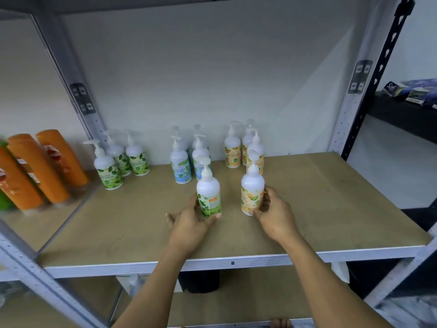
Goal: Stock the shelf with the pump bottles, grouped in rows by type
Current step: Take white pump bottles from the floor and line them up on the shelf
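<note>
Your left hand (189,216) is gripping the upright green-label bottle (209,197) over the shelf (331,197), standing before the blue row (184,162) (its green row (118,162) is lying back-left). Your right hand (274,211) is gripping the yellow-label bottle (251,192), lining up before the yellow row (246,150).

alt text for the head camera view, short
The left hand grips a white pump bottle with a green leaf label and the right hand a white pump bottle with a yellow fruit label, both upright at a brown shelf board. Behind stand three groups of like bottles: green labels, blue labels, yellow labels, left to right.
</note>
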The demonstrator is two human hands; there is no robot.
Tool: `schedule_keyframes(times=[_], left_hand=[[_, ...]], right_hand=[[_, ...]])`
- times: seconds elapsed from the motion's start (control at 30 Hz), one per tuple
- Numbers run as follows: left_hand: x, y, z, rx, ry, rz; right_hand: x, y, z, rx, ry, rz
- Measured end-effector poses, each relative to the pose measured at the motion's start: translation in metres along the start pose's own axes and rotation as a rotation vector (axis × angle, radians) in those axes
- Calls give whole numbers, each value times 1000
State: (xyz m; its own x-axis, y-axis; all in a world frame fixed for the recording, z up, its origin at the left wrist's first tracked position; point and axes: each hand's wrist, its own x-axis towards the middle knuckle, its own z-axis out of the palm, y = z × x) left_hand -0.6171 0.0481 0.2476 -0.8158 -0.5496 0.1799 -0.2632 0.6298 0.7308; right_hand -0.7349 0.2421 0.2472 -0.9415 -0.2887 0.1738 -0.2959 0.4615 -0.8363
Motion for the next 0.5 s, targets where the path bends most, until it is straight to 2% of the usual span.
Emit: schedule_keyframes(times=[0.2, 0.5], left_hand=[[15, 1, 0, 0, 30, -46], [30, -15, -23, 45, 180, -195]], right_hand=[[5, 5, 5, 3, 8, -15], [16, 6, 17, -25, -16, -65]])
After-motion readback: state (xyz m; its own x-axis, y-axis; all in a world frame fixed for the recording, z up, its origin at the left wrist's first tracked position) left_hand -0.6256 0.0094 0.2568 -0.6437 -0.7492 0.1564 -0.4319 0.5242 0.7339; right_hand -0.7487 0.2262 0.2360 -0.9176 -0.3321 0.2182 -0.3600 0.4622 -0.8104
